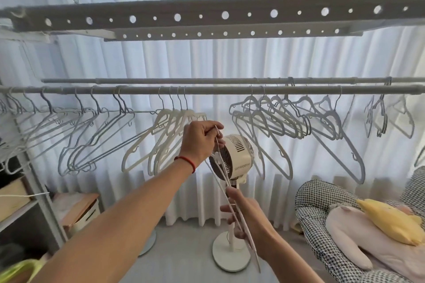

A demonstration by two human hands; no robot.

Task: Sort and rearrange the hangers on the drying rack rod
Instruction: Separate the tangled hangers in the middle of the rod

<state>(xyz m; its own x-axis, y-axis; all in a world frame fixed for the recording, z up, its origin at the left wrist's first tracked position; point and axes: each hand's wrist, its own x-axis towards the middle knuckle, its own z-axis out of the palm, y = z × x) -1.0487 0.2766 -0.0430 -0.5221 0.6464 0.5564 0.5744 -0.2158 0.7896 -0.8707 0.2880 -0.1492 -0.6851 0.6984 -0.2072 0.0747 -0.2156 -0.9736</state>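
Below the grey metal drying rod (207, 90), left grip (202, 138) and right grip (246, 216) both clasp thin white plastic hangers (226, 181).

Scene is backlit by bright daylight diffused through the white curtains (207, 57); rods and hangers are rendered greyish, shadows are soft. Wide-angle bowing is seen at the edges. Slight softness and compression smear are noted throughout.

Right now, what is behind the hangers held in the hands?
Behind the held hangers, gripped by the left hand and right hand, stands a white fan before the white curtain. The hangers and right hand cover part of its grille and pole.
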